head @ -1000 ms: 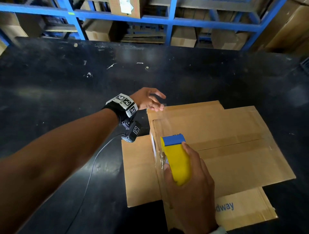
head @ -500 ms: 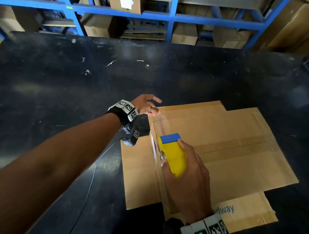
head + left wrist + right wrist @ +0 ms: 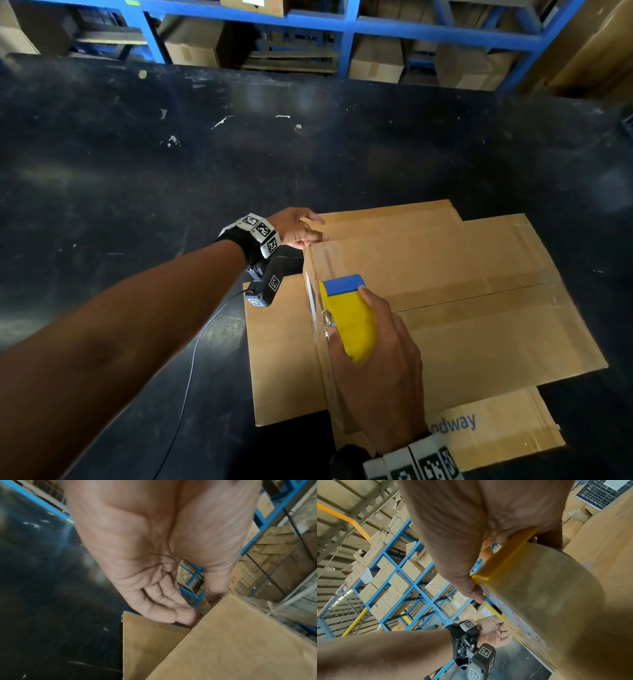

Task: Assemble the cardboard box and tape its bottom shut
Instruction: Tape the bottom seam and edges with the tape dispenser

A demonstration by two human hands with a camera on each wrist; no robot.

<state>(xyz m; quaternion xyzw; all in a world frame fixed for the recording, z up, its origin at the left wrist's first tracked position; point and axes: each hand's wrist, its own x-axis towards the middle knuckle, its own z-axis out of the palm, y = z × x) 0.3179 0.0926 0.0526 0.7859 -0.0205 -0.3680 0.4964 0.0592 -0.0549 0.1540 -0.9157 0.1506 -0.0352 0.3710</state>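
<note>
Tabletop: black, scuffed, with pale flecks; carries the cardboard box and both forearms above it.
Shelving: blue steel racks beyond the far edge, stacked with brown cartons.
Cardboard box: on the near right part of the tabletop, bottom face up, two large flaps folded shut and meeting along a centre seam; further flaps spread flat on the tabletop at the far, left and near sides; blue lettering on the near flap.
Right hand: over the box's left edge, fingers wrapped round the tape dispenser, thumb along its top.
Tape dispenser: yellow body with blue front end, held against the box's left edge; a roll of clear tape sits under it in the right wrist view.
Left hand: at the box's far left corner, holding nothing, fingers loosely bent, fingertips touching the corner edge.
Wrist bands: marker-tagged, one per wrist; the left one has a cable trailing.
</note>
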